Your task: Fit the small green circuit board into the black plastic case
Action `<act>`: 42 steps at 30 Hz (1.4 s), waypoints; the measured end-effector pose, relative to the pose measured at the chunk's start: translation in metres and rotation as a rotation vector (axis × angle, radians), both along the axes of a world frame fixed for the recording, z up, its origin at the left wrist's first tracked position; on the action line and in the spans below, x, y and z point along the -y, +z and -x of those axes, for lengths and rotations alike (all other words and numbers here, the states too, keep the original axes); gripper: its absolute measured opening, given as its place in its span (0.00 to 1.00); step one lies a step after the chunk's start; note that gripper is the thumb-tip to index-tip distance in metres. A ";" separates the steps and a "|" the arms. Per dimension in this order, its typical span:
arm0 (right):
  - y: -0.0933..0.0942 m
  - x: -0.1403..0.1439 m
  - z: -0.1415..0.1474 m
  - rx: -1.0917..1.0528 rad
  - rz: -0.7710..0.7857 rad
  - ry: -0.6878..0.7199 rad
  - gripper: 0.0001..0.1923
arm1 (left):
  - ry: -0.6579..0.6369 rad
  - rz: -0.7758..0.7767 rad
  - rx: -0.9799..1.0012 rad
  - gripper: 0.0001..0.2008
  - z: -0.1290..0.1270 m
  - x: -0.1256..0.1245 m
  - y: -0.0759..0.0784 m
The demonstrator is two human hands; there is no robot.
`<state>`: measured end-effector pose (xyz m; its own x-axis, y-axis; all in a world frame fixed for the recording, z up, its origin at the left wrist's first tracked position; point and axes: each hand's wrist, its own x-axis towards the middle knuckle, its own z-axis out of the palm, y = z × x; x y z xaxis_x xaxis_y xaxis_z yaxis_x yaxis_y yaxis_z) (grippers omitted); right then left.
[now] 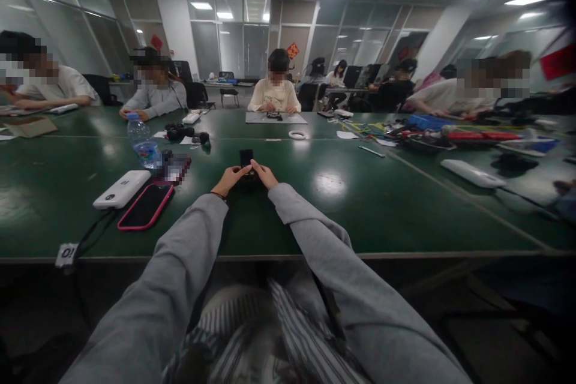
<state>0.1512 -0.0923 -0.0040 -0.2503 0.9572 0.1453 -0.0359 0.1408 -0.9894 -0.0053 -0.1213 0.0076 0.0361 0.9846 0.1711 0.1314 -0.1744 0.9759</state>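
Over the green table (216,150), both hands meet on a small black device (246,157) with a flat square part standing up at its far side. I cannot make out its exact kind. My left hand (228,180) grips it from the left, thumb laid across the front. From the right, my right hand (264,174) holds the same device, its thumb near the square part. The fingers behind and below are mostly hidden. A phone in a pink case (146,206) lies to the left of my left hand.
Left of me are a white power bank (121,189) with a cable, another phone (173,168) and a water bottle (143,141). A white ring (297,135), a pen (371,151) and tangled cables (378,129) lie farther off. Several people sit around the table.
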 end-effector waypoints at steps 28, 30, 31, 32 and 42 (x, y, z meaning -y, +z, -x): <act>-0.005 -0.010 -0.002 -0.053 0.070 0.006 0.31 | -0.034 0.044 -0.052 0.28 -0.003 0.005 0.006; -0.004 -0.009 -0.002 -0.061 0.078 0.012 0.31 | -0.053 0.039 -0.026 0.28 -0.002 0.006 0.006; -0.004 -0.008 -0.002 -0.063 0.081 0.012 0.31 | -0.057 0.035 -0.012 0.27 -0.002 0.006 0.006; -0.004 -0.008 -0.001 -0.064 0.081 0.012 0.31 | -0.061 0.033 0.002 0.27 -0.001 0.006 0.005; -0.002 -0.010 -0.004 -0.048 0.043 0.023 0.30 | -0.062 0.013 0.060 0.24 0.000 0.010 0.009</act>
